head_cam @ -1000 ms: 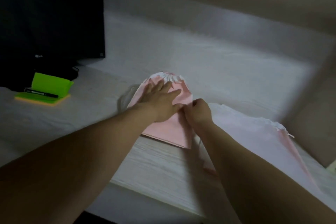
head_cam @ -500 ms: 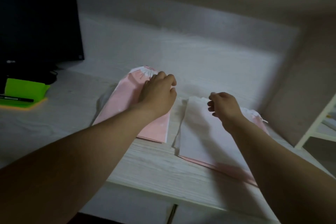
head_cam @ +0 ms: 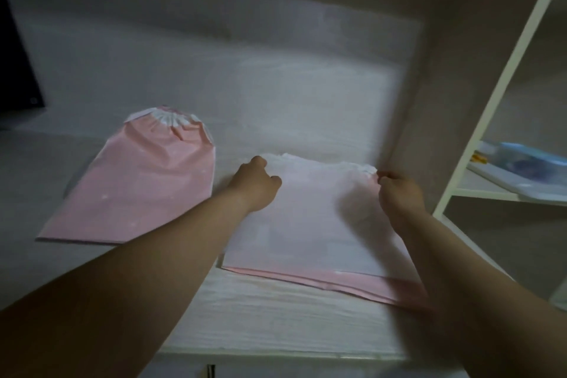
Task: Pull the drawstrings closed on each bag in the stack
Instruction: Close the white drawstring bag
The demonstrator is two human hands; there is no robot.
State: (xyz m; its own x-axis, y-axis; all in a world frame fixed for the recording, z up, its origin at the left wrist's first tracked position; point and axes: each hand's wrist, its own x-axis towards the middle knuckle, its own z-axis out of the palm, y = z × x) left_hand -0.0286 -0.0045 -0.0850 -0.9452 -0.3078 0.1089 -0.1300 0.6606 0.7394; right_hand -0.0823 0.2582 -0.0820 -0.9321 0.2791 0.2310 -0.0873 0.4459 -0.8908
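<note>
Table (head_cam: 276,316), pale wood grain. Left part: one pink bag (head_cam: 138,187), flat, mouth gathered shut at its far end. Right part, apart from it: stack (head_cam: 337,284) of flat bags, pink edges showing beneath a pale top bag (head_cam: 316,224). Left hand (head_cam: 256,182) grips the top bag's far left corner; right hand (head_cam: 399,190) pinches its far right corner. White shelf frame (head_cam: 491,101) at right.

The cinched pink bag (head_cam: 138,184), at nine o'clock from the stack, has a smooth, faintly glossy sheen, perhaps thin plastic film. The pale bag (head_cam: 319,224) on top looks matt and soft. The surface (head_cam: 276,316) shows pale, matt wood grain.
</note>
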